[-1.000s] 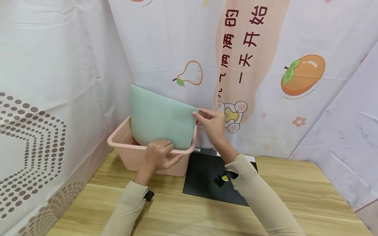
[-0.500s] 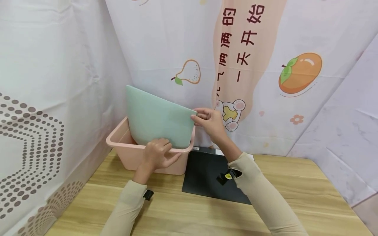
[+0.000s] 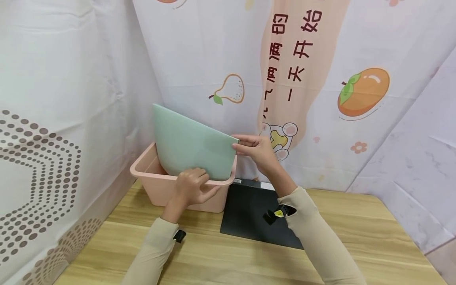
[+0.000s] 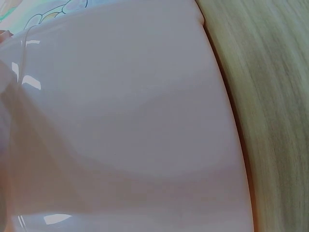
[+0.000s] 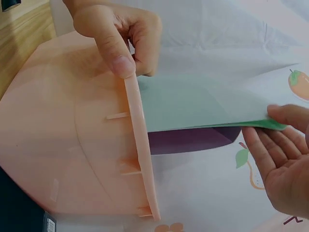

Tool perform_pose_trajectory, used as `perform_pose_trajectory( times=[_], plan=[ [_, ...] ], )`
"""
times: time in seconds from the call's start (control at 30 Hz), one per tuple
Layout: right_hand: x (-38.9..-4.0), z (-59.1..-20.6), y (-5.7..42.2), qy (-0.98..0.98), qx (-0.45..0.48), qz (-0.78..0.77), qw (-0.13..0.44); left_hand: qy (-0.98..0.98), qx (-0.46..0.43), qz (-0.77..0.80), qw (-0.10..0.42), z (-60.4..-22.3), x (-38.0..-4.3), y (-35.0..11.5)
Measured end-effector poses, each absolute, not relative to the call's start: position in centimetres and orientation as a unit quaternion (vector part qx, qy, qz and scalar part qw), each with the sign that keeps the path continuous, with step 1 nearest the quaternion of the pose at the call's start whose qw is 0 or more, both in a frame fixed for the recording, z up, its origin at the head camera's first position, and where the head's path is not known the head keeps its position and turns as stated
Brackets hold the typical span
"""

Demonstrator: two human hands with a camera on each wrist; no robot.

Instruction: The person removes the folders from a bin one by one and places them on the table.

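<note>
A thin mint-green sheet or folder [image 3: 194, 142] leans upright and slightly bent inside the pink plastic bin [image 3: 167, 190]; its lower part is hidden by the bin's front wall. My left hand [image 3: 190, 187] grips the bin's front rim, thumb outside and fingers over the edge, as the right wrist view also shows. At the sheet's upper right corner, my right hand [image 3: 261, 153] pinches it between thumb and fingers. A dark purple surface [image 5: 193, 141] shows beside the green sheet in the right wrist view. The left wrist view is filled mostly by the bin's wall [image 4: 135, 125].
A flat black sheet or board [image 3: 254, 215] lies on the wooden table [image 3: 356, 233], right of the bin. Behind it, a dark box edge with a label [image 3: 246, 182] lies against the printed curtain [image 3: 199, 51]. Another curtain [image 3: 71, 79] hangs on the left.
My right hand has lowered the green sheet's right corner a little, and its upper left corner has shifted slightly left. The left hand stays on the bin's rim.
</note>
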State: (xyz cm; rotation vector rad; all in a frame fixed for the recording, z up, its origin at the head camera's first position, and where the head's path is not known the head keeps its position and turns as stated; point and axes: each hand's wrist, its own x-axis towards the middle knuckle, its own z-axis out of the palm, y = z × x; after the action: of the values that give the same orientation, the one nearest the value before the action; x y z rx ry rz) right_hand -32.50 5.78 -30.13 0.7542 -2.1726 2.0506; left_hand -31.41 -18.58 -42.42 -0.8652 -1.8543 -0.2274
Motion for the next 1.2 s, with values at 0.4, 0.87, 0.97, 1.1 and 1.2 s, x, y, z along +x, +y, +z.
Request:
perform_pose_trajectory(
  times=[0.4,0.87,0.97,1.1,1.2],
  plan=[
    [-32.12,-30.59,6.04,-0.696,0.27,0.664,0.042,-0.762,-0.371,-0.092,0.524,-42.41,-31.33,-18.26],
    [-31.63,-30.49,5.74,-0.693,0.291,0.657,0.061,-0.767,-0.364,-0.091,0.52,-42.41,-31.38,-18.34],
    [-31.63,-30.51,5.7,-0.689,0.292,0.66,0.067,-0.774,-0.36,-0.088,0.514,-42.38,-31.3,-18.38],
    [-31.75,-30.54,5.68,-0.68,0.294,0.668,0.073,-0.778,-0.358,-0.085,0.509,-42.35,-31.28,-18.42],
    [-31.81,-30.57,5.63,-0.675,0.293,0.673,0.074,-0.778,-0.357,-0.084,0.51,-42.36,-31.29,-18.43]
  ],
)
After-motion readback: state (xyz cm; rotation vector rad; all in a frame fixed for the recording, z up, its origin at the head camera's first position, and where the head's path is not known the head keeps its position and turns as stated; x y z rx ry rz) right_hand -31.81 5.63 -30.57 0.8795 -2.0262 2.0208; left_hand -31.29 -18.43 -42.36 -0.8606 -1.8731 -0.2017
